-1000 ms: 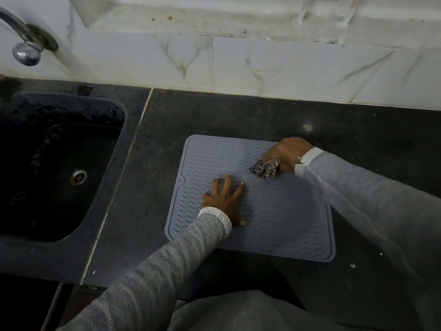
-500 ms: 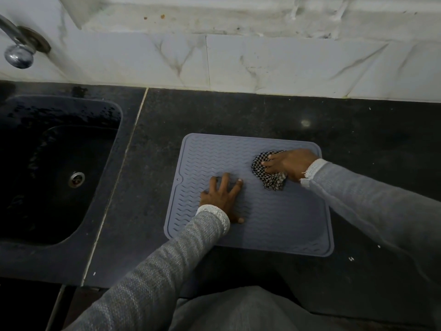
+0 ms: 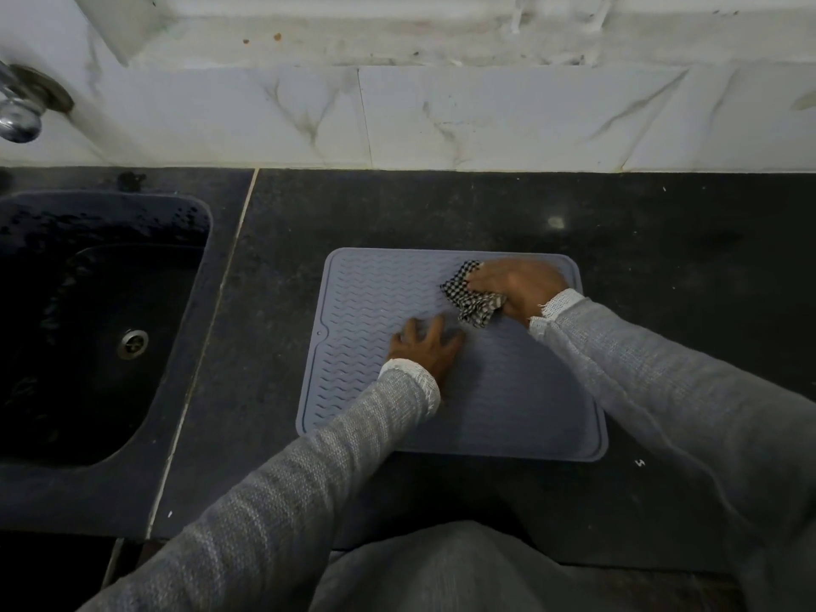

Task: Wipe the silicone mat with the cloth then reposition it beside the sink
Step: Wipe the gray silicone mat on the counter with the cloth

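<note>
A grey ribbed silicone mat (image 3: 508,404) lies flat on the dark counter (image 3: 441,209), a hand's width right of the sink (image 3: 101,302). My left hand (image 3: 426,348) presses flat on the mat's middle with fingers spread. My right hand (image 3: 519,287) rests on the mat's far right part, holding a crumpled black-and-white checked cloth (image 3: 470,298) against the surface. Part of the cloth is tucked under my right palm.
The black sink has a metal drain (image 3: 132,343) and a chrome tap (image 3: 20,112) on the wall at far left. A marble-tiled wall (image 3: 485,117) backs the counter. A pale seam (image 3: 212,315) runs between sink slab and counter.
My right hand with the cloth slid first toward me and left, then back toward the mat's far right. My left hand stayed pressed on the mat.
</note>
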Demonstrator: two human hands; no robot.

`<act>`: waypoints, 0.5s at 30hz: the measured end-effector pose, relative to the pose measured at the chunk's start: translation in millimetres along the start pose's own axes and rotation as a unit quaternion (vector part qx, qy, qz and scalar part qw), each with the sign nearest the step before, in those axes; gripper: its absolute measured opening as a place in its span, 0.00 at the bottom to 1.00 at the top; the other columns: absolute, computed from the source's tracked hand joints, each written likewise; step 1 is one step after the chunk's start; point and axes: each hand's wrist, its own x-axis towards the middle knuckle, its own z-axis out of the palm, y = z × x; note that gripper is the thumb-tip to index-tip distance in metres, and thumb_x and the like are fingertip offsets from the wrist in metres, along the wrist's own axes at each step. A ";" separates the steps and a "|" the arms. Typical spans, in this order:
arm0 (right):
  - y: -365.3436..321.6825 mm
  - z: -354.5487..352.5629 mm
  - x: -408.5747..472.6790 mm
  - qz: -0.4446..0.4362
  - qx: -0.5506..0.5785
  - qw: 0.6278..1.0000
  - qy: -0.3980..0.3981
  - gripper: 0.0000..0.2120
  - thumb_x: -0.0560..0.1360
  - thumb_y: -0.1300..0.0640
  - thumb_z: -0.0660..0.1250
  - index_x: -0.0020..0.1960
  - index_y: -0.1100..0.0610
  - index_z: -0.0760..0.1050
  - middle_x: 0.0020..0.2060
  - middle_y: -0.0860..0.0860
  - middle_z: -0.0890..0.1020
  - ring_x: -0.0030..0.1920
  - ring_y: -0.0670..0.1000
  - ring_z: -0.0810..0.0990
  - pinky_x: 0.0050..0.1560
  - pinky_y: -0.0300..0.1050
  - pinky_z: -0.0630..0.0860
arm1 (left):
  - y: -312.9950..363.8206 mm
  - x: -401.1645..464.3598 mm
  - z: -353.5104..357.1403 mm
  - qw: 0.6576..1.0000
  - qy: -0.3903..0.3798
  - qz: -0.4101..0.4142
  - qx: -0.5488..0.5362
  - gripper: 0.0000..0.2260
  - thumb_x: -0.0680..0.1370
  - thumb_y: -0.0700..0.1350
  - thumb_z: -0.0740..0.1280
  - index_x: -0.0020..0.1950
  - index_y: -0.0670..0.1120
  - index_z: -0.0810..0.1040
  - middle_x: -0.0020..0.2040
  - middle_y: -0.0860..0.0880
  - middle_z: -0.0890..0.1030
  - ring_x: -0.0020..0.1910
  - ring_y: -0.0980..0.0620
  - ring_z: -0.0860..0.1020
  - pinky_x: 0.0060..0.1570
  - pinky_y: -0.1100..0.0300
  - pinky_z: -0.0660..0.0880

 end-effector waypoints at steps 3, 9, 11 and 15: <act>-1.2 14.8 -3.7 -0.065 -0.114 0.984 -0.119 0.24 0.76 0.62 0.64 0.70 0.49 0.67 0.73 0.49 0.64 0.74 0.53 0.59 0.74 0.53 0.59 | 1.3 -2.3 -7.6 0.999 -0.033 -0.007 -0.006 0.46 0.69 0.52 0.75 0.77 0.56 0.47 0.77 0.47 0.47 0.72 0.32 0.53 0.66 0.38 0.65; 28.9 6.3 -25.8 -0.047 -0.114 0.986 -0.114 0.20 0.78 0.60 0.61 0.69 0.51 0.70 0.72 0.48 0.67 0.73 0.51 0.62 0.72 0.48 0.61 | 1.2 -5.6 -16.2 0.998 -0.069 -0.015 -0.004 0.49 0.68 0.55 0.75 0.77 0.57 0.44 0.77 0.47 0.43 0.74 0.33 0.50 0.63 0.38 0.69; 35.8 -6.3 -31.0 0.004 -0.111 0.985 -0.130 0.18 0.78 0.56 0.61 0.67 0.51 0.72 0.69 0.50 0.71 0.70 0.52 0.67 0.69 0.46 0.64 | 2.1 -7.2 -18.8 0.997 -0.071 -0.016 -0.006 0.48 0.69 0.55 0.74 0.77 0.57 0.44 0.77 0.47 0.43 0.74 0.34 0.50 0.63 0.38 0.68; 27.5 -30.7 -24.7 0.076 -0.053 0.990 -0.104 0.17 0.73 0.44 0.66 0.59 0.48 0.79 0.60 0.52 0.80 0.60 0.56 0.77 0.60 0.46 0.72 | 7.0 -10.4 -22.9 0.997 -0.075 -0.027 -0.013 0.47 0.69 0.54 0.75 0.77 0.57 0.46 0.77 0.46 0.43 0.74 0.34 0.51 0.63 0.37 0.67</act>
